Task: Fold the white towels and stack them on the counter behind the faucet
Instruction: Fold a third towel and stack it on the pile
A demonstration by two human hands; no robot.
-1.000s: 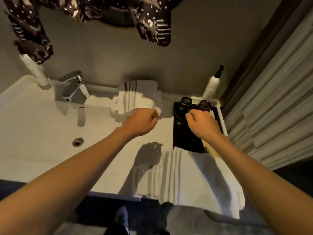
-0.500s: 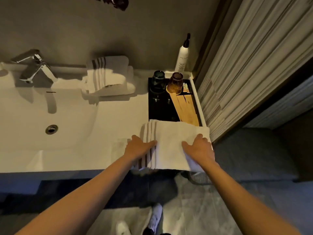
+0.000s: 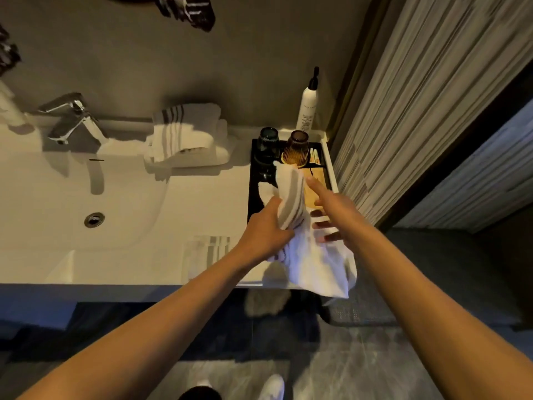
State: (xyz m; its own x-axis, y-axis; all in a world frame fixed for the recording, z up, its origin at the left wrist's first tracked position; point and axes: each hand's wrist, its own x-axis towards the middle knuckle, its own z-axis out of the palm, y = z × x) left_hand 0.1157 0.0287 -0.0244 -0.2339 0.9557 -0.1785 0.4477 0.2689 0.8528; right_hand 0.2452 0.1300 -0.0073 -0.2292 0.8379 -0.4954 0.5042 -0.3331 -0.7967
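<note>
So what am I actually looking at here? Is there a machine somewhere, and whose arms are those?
No machine here: a person wears one wide-angle camera on the head, looking down, so the two bare arms reaching in from the bottom are their own. Below is a white bathroom counter with a sink and a chrome faucet at the back left. The left hand grips a white towel with dark stripes, bunched and lifted at the counter's front right edge; the right hand is open, its fingers spread against the cloth. Towels already folded sit in a stack at the back, right of the faucet. Another folded towel lies flat near the front edge. At the right, a black tray holds two upturned glasses, one dark green, one amber, with a white pump bottle behind it.
</note>
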